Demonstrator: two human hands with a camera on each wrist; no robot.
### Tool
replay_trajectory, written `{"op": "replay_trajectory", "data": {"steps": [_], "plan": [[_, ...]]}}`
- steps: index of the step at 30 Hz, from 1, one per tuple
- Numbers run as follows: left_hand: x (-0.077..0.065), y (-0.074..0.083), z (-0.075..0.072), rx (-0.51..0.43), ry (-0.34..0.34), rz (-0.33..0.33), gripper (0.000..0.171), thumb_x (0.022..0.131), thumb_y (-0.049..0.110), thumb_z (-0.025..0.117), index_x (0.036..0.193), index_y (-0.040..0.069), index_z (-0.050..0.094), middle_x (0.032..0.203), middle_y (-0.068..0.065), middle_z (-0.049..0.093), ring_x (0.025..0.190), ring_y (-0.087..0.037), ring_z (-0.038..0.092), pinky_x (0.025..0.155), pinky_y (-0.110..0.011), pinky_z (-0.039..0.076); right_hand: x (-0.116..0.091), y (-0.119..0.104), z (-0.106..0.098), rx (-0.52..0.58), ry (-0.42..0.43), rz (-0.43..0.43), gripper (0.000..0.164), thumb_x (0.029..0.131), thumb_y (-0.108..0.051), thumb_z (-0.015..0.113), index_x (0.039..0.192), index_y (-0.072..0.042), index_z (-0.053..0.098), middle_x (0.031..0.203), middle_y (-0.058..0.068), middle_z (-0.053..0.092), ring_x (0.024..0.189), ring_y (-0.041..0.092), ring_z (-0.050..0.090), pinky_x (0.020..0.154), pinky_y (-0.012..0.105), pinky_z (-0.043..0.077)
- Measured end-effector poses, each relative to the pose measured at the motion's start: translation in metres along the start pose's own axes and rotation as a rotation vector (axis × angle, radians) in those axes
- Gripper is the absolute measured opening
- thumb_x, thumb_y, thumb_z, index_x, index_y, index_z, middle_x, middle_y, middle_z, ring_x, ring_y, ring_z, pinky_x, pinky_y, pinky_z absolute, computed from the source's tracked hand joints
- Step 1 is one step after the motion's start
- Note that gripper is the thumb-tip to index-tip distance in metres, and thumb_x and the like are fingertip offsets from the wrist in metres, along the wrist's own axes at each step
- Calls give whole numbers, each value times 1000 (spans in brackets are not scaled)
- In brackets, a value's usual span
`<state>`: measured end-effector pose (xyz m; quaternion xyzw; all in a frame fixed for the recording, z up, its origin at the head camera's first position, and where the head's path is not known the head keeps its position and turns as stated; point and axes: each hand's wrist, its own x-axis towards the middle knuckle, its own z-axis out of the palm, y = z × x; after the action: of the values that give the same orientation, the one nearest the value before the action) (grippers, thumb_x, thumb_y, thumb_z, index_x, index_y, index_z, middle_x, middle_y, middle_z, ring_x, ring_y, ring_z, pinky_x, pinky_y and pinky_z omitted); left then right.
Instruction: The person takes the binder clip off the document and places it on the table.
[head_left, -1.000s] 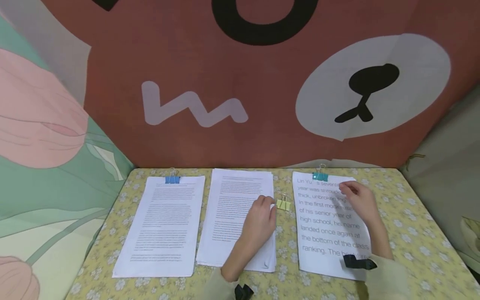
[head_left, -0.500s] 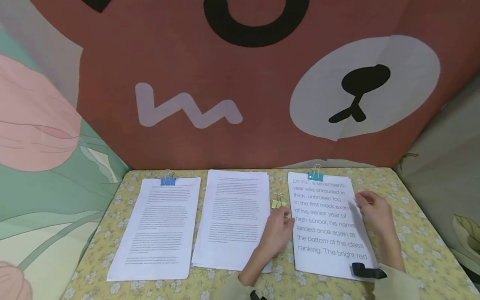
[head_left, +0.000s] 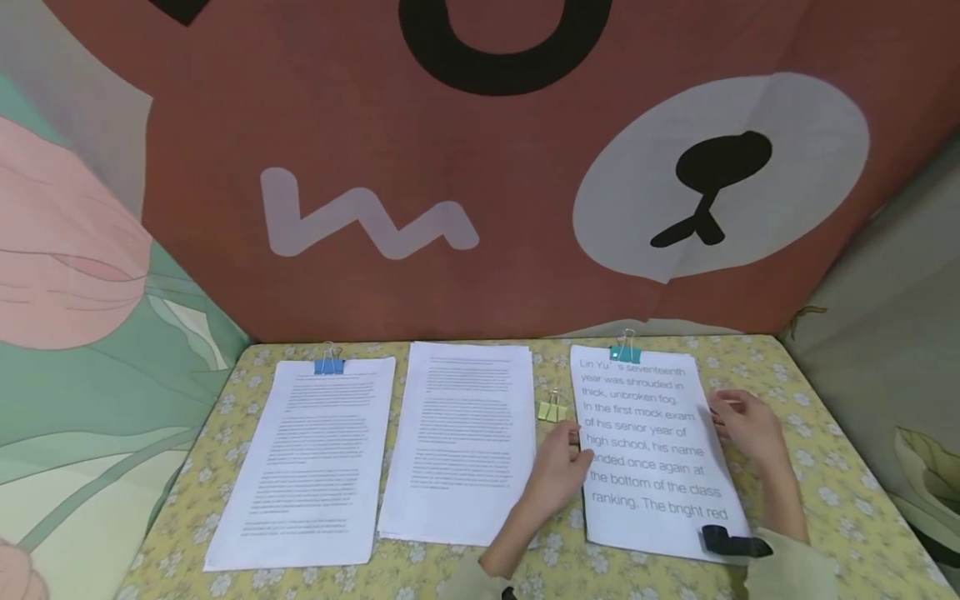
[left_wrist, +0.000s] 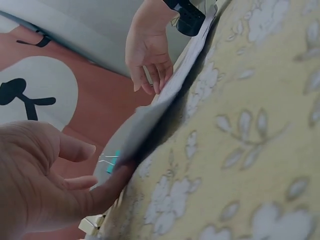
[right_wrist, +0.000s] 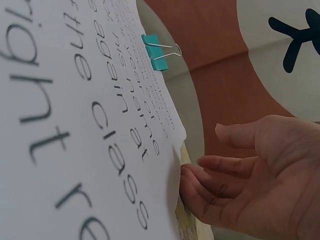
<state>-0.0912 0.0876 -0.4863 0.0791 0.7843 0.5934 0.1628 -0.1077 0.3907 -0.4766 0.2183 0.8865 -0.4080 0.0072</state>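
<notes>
See the large-print stack (head_left: 648, 450) lying on the right part of the desk (head_left: 817, 467), with its long axis running from near side to far. Points its clipped top end, under the teal clip (head_left: 626, 355), at the brown backdrop (head_left: 375, 125), angled slightly left in the head view, with print reading upright from the near side. Has the left hand (head_left: 557, 468) at its left edge, thumb and fingers apart. Has the right hand (head_left: 753, 429) at its right edge, thumb apart from loosely bent fingers, gripping nothing; cannot tell whether touching paper or just beside. See the yellow clip (head_left: 552, 411) just beyond the left hand, near the middle stack (head_left: 465, 433), likewise lengthways near to far.
</notes>
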Motion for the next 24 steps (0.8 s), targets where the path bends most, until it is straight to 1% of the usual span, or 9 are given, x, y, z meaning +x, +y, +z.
{"op": "replay_trajectory", "data": {"steps": [2,3,5,9,13,15,17,21,24], "plan": [[0,-2,0,-34,-5,-15,48,98,7,65,142,-5,51,115,-9,67,95,-16,71,75,-28,57,0,2,1,21,-7,-3,62,109,-37,48,142,15,46,123,36,56,97,40,70,61,20,53],[0,-3,1,-34,-5,-17,50,98,7,66,144,-6,50,114,-9,68,95,-16,71,76,-28,57,1,3,1,30,-8,-3,61,109,-37,49,141,15,46,123,36,56,96,38,70,61,20,53],[1,-5,1,-20,-5,-14,51,97,6,66,144,-6,50,110,-7,69,92,-15,70,75,-28,57,2,5,1,42,-13,-1,61,109,-36,49,140,16,46,123,36,57,92,34,70,60,20,53],[1,-10,3,24,-1,6,48,95,2,66,141,-5,56,100,-4,69,82,-10,66,70,-27,55,4,8,2,42,-35,11,58,109,-33,51,138,16,48,121,37,58,86,26,69,59,21,52],[2,-11,3,15,-4,3,48,93,0,66,140,-4,56,93,-3,67,75,-8,62,65,-26,52,6,9,3,28,-60,15,54,109,-30,51,137,17,49,121,37,58,89,30,68,59,20,50],[2,-11,3,7,-6,3,48,92,0,67,139,-5,57,93,-3,66,75,-8,62,63,-26,52,7,9,3,18,-66,7,53,108,-28,52,136,17,49,120,36,59,90,31,67,59,19,49],[1,-10,2,3,-6,5,45,91,-1,68,135,-4,60,93,-3,67,75,-9,63,64,-26,52,6,9,2,7,-73,8,53,107,-27,53,136,17,49,119,35,59,91,32,66,59,19,48],[1,-10,2,1,-5,13,34,88,-1,71,122,1,67,96,-2,70,78,-9,66,67,-26,53,5,5,-1,-36,-101,-5,55,106,-25,56,137,20,47,121,36,58,96,35,62,65,24,46],[1,-10,2,-6,-8,17,33,88,-1,72,120,2,68,97,-2,71,79,-10,68,67,-26,54,6,2,-2,-60,-117,-24,51,105,-20,56,135,21,48,120,36,57,100,38,58,69,27,45]]}}
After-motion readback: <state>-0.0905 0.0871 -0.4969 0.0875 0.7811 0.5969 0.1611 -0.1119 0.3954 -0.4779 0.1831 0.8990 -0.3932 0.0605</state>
